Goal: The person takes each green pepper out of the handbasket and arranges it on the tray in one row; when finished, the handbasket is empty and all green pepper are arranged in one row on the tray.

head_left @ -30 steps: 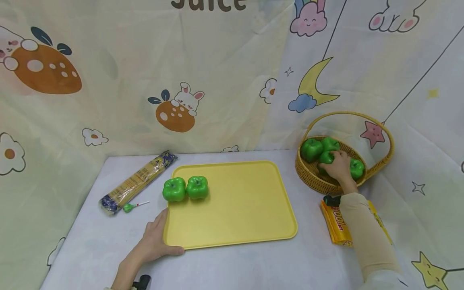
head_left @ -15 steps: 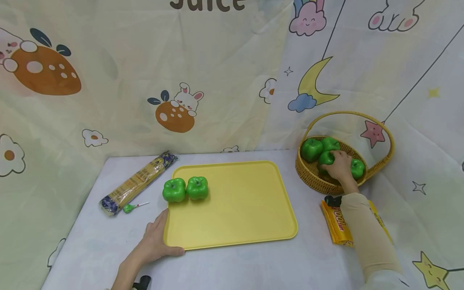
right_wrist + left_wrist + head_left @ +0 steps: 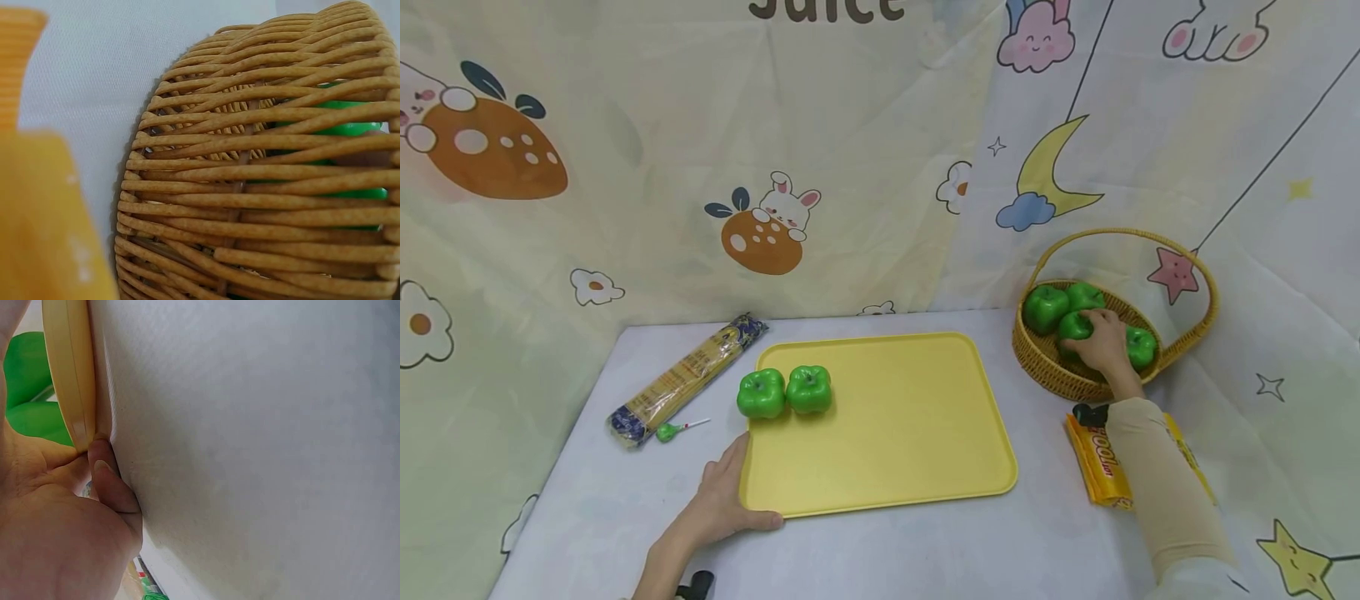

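Note:
My left hand (image 3: 718, 496) grips the near left corner of a yellow tray (image 3: 910, 417). In the left wrist view its fingers curl at the tray's edge (image 3: 72, 375). Two green bell peppers (image 3: 762, 393) (image 3: 809, 389) stand side by side at the tray's left. At the right, my right hand (image 3: 1105, 343) reaches into a wicker basket (image 3: 1052, 371) and holds a green bell pepper (image 3: 1076, 327). Several more green pieces (image 3: 1046, 309) lie around it in the basket. In the right wrist view the woven wall (image 3: 250, 162) hides most of the hand and the pepper.
A long clear pack of dry noodles (image 3: 688, 379) lies at the left, with a green lollipop (image 3: 666, 432) beside it. Yellow snack packets (image 3: 1097, 467) lie partly under my right forearm. The basket's tall handle (image 3: 1206, 292) arches over its opening. A printed cloth hangs behind.

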`<state>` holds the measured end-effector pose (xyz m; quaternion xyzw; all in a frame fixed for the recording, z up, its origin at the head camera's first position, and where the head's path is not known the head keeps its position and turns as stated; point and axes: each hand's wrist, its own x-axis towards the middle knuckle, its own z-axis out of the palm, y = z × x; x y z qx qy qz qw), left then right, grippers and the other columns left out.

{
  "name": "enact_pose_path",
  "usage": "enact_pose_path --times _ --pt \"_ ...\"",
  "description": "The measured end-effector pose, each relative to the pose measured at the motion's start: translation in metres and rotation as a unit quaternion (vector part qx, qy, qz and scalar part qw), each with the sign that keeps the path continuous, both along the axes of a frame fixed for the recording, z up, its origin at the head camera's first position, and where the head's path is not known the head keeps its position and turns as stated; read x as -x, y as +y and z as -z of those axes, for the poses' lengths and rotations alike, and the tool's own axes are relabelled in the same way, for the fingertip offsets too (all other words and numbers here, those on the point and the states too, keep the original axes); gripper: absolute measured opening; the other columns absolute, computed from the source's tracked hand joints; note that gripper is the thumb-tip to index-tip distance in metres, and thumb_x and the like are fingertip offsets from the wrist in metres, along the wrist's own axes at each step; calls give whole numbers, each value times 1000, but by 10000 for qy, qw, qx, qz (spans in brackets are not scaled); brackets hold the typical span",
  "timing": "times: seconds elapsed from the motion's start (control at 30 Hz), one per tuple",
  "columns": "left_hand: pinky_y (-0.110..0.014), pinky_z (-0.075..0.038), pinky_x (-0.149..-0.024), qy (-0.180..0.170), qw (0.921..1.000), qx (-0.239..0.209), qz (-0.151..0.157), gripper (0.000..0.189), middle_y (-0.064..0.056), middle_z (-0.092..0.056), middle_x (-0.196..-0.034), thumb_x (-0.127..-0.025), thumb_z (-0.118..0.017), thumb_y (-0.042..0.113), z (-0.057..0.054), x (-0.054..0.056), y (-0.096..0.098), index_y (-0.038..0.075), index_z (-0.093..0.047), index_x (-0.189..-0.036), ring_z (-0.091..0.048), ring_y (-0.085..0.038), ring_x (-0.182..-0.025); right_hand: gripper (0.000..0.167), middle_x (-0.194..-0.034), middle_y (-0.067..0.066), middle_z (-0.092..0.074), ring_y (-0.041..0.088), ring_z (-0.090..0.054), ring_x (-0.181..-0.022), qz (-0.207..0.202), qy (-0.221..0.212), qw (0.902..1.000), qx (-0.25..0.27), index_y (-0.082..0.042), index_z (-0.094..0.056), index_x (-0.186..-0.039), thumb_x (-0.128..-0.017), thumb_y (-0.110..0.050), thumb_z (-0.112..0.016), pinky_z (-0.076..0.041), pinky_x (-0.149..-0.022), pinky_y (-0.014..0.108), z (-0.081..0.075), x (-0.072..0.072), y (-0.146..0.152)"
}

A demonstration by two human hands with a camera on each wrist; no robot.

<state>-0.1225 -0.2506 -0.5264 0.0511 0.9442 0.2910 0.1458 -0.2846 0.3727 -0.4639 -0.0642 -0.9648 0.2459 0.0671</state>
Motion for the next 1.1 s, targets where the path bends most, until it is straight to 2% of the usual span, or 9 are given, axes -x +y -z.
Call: enact_pose_path --times 0.1,0.27,0.5,0.7,0.93,1.1 --pt "-45 -37 -100 19 10000 56 6 150 -16 -21 -167 -52 -86 72 1 0 0 15 -2 -163 -39 -29 -132 70 -148 43 -25 64 -20 -136 13 -10 10000 36 14 -40 -142 -89 -17 -74 -18 -112 70 0 0 0" --pt "-47 -36 -102 25 10000 41 24 150 -17 -20 -168 -52 -86 73 1 0 0 15 -2 -163 -38 -30 -135 70 -148 43 -26 62 -21 -136 25 34 10000 45 14 -41 -142 -89 -17 -74 -20 -112 69 -2 -1 1" --pt "-43 -37 -97 -57 9999 113 20 150 -17 -19 -168 -53 -86 72 0 1 0 15 -1 -163 -39 -27 -127 70 -150 41 -25 63 -21 -137 81 86 9996 258 12 -41 -144 -89 -18 -73 -23 -110 70 -7 -1 -1" --pt "-55 -33 -108 -24 10000 -6 46 150 -18 -18 -168 -54 -85 73 0 0 0 13 -1 -163 -34 -35 -142 73 -152 41 -23 62 -21 -137 11 260 9985 483 11 -39 -146 -89 -19 -74 -23 -108 72 -16 0 -6" --pt "-48 -36 -102 38 10000 45 56 150 -18 -19 -167 -54 -86 72 -1 0 0 13 -2 -163 -38 -31 -134 74 -152 36 -30 58 -26 -139 -124 553 9971 503 7 -44 -144 -85 -22 -77 -25 -109 69 -30 -3 -20" --pt "-46 -35 -102 92 9999 26 71 150 -18 -20 -167 -53 -85 74 0 -1 0 13 -3 -163 -37 -31 -137 71 -153 34 -32 55 -28 -139 -410 808 9947 493 6 -47 -142 -85 -22 -78 -28 -107 68 -46 -9 -37"
